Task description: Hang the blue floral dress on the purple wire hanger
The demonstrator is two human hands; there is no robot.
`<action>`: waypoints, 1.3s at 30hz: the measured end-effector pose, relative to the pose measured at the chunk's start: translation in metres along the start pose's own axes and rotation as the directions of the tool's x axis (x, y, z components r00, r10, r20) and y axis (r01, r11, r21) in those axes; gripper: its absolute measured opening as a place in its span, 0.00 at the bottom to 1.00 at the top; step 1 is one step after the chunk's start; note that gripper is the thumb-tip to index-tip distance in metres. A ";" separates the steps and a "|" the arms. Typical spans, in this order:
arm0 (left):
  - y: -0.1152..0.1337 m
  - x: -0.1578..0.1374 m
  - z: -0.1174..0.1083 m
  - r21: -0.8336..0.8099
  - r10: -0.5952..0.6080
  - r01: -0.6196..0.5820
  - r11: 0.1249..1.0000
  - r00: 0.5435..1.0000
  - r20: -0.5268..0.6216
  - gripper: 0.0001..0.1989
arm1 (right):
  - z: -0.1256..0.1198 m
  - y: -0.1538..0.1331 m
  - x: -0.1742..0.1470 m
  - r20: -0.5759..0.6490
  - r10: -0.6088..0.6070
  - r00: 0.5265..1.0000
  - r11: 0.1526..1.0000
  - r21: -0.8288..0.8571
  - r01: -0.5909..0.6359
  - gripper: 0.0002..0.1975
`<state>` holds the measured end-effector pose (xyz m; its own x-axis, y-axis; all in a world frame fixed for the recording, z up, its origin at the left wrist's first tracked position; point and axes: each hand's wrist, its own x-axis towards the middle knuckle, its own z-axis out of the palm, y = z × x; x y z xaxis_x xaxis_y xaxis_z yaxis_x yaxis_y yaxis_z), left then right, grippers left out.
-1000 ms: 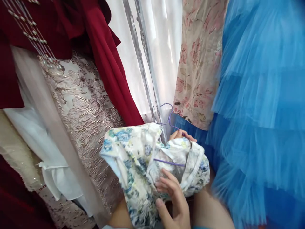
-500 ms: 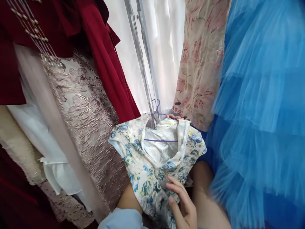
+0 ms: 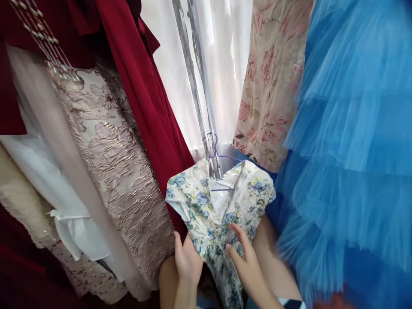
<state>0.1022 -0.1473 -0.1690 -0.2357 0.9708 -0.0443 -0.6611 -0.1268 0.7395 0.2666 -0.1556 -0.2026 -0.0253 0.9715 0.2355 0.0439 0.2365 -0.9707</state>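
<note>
A short-sleeved dress (image 3: 196, 199), white with blue and yellow flowers, hangs in front of me on a thin purple hanger (image 3: 216, 148). The hanger's hook is up by a metal pole. My left hand (image 3: 188, 259) is at the dress's lower left edge, palm up and thumb stretched out; its fingers are partly hidden behind the cloth. On the front of the dress, just under the V neckline, my right hand (image 3: 246, 257) rests with its fingers apart. Below the waist the cloth narrows and drops between my hands.
Dark red clothing (image 3: 141, 86) and a pink textured dress (image 3: 119, 159) hang on the left. A metal stand (image 3: 193, 73) rises before a white curtain (image 3: 225, 64). To the right hang a beige floral garment (image 3: 267, 98) and a layered blue tulle dress (image 3: 337, 128).
My left hand has come from behind the dress, where its fingertips showed at the collar, down to the lower left edge. The neckline has narrowed and the dress hangs straighter.
</note>
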 end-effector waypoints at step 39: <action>-0.075 -0.018 0.015 0.805 0.376 -0.489 0.336 0.853 0.361 0.04 | -0.006 -0.043 0.061 0.090 0.224 0.970 0.823 0.516 -0.238 0.14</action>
<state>0.1669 -0.1523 -0.2141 -0.1927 0.8541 0.4831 0.4669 -0.3532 0.8107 0.2695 -0.1067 -0.1463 -0.1049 0.9945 0.0071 -0.4737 -0.0437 -0.8796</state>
